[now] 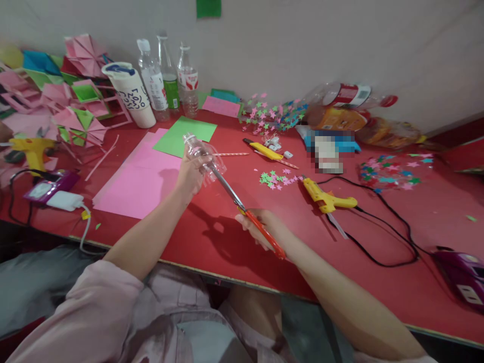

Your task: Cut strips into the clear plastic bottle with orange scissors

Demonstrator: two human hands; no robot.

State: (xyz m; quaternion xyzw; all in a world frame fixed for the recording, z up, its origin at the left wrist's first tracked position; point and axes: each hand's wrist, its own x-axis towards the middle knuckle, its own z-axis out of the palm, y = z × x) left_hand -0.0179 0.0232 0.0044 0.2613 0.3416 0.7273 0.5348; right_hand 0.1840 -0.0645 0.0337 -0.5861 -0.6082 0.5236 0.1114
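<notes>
My left hand (191,174) is wrapped round the cut-off top of a clear plastic bottle (196,147), its neck pointing up and away from me. In my right hand (264,227) are orange-handled scissors (260,229). Their long metal blades reach up and left to the bottle's cut lower edge; whether they bite into the plastic I cannot tell. Under and beside my left hand lie pink paper sheets (132,176) and a green sheet (189,133). A yellow utility knife (266,150) rests beyond the scissors.
A yellow glue gun (325,196) with a black cord lies right, near small paper stars (274,179). Plastic bottles (187,83) and a white tumbler (130,96) stand at the back left. Another glue gun (34,148) and a purple power strip (49,186) are left. Folded paper crafts (81,126) fill the left corner.
</notes>
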